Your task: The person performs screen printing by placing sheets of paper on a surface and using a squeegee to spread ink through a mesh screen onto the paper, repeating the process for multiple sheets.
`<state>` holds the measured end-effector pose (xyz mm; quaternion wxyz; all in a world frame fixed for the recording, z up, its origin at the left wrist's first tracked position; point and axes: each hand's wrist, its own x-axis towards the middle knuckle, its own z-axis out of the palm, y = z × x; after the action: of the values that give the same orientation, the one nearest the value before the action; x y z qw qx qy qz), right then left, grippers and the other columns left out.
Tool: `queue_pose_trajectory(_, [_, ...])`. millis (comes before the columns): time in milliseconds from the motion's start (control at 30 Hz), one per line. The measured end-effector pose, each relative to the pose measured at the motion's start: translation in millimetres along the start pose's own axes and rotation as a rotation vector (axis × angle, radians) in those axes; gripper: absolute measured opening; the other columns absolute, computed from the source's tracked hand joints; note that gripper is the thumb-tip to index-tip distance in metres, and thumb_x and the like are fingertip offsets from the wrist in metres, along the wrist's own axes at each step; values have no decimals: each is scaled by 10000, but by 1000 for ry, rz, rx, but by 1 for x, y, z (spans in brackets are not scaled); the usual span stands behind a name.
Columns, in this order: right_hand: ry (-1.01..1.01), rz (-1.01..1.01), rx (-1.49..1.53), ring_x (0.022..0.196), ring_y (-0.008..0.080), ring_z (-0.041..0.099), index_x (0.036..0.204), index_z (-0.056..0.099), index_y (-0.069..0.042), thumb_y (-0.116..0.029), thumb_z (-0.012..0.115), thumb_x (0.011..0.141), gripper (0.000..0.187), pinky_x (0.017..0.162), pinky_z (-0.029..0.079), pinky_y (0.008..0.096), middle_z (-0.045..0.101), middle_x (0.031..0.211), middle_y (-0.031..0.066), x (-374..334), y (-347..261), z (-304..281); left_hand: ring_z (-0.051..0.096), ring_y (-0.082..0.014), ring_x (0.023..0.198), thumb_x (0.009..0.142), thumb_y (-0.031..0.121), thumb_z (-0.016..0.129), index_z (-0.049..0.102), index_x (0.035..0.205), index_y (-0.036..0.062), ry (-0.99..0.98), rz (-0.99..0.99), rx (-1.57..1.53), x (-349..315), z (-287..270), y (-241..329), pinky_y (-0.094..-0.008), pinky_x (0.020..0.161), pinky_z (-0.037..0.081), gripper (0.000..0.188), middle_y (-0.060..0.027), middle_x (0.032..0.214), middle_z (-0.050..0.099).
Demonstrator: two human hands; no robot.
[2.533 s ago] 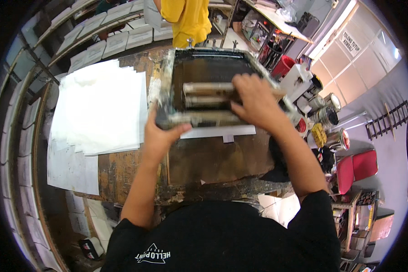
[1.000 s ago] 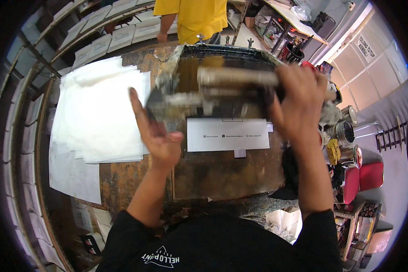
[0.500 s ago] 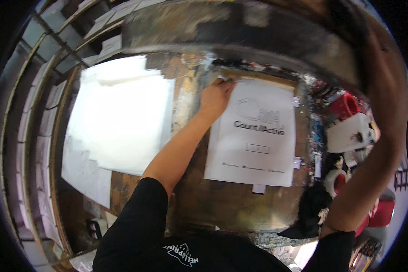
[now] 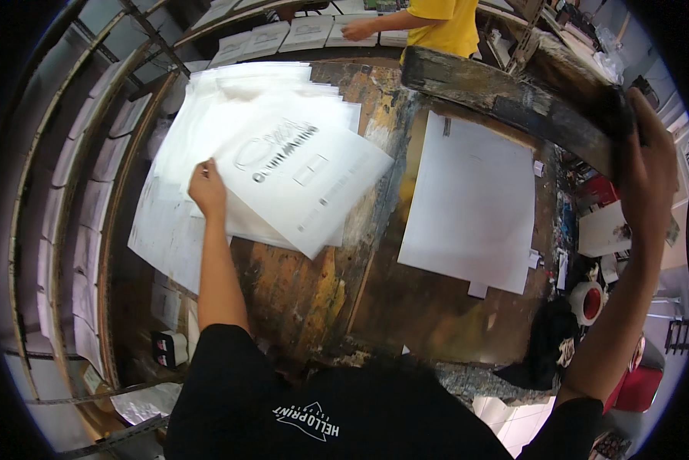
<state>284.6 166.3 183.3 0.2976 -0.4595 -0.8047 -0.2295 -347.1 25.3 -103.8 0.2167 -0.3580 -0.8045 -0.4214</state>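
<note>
My left hand (image 4: 206, 190) has its fingers pinched on the corner of a printed sheet of paper (image 4: 337, 169), which is slightly blurred and hangs tilted over a spread stack of white sheets (image 4: 245, 90). At the right, my right hand (image 4: 652, 157) is closed around the end of a raised, ink-stained screen printing frame (image 4: 505, 103). Beneath that frame, a mostly blank white sheet (image 4: 467, 207) lies on the brown printing board (image 4: 429, 314), with small paper tabs (image 4: 477, 290) along its right and lower edges.
Metal racks with paper (image 4: 91, 207) line the left side. A person in a yellow shirt (image 4: 444, 27) stands beyond the table, near rows of printed sheets (image 4: 310, 32). Along the right edge are a tape roll (image 4: 587, 302), a black cloth (image 4: 544, 345) and a white container (image 4: 603, 230).
My left hand has carried the printed sheet leftward off the board to the stack, and a mostly blank sheet now shows there. The view has shifted, bringing the person in yellow into sight.
</note>
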Motion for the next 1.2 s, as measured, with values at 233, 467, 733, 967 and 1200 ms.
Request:
queue_pose_trajectory(233, [-73,52,51,992,485,655,1190,655,11,-547,487,1048,600,870,495,478,686,1035,286,-9,-26,-15,560,-419,1318,956,420,748,569,1453,-8,-100,331,65,10,-21,5,-498,1121,442,679,-282,1424,587])
queue_pose_trajectory(467, [78,7,91,983,469,685,1160,723,2,-460,628,970,508,879,515,532,729,986,267,0,-30,-14,181,-422,1601,693,965,590,406,1628,170,-1044,920,-16,-170,-58,142,-715,1248,-7,1240,-155,1718,289])
queue_pose_trajectory(733, [-174,114,173,566,139,583,829,695,-10,-554,463,1065,637,491,461,305,642,639,59,11,-56,-30,216,-491,1565,714,965,555,484,1566,77,-1039,990,-294,-299,-16,333,-776,1196,32,1233,-240,1660,345])
queue_pose_trajectory(967, [-184,37,169,509,125,478,731,631,-57,-563,457,1068,632,471,422,309,553,582,20,7,-37,-46,245,-467,1550,690,990,532,496,1555,102,-1116,1096,-330,-340,-17,388,-776,1209,18,1240,-214,1658,338])
queue_pose_trajectory(1200, [-166,-50,217,491,126,452,717,622,-66,-542,477,1068,610,465,400,310,532,567,9,5,-36,-55,304,-473,1506,679,986,544,500,1553,120,-1135,1141,-340,-340,-20,384,-802,1197,35,1230,-215,1636,355])
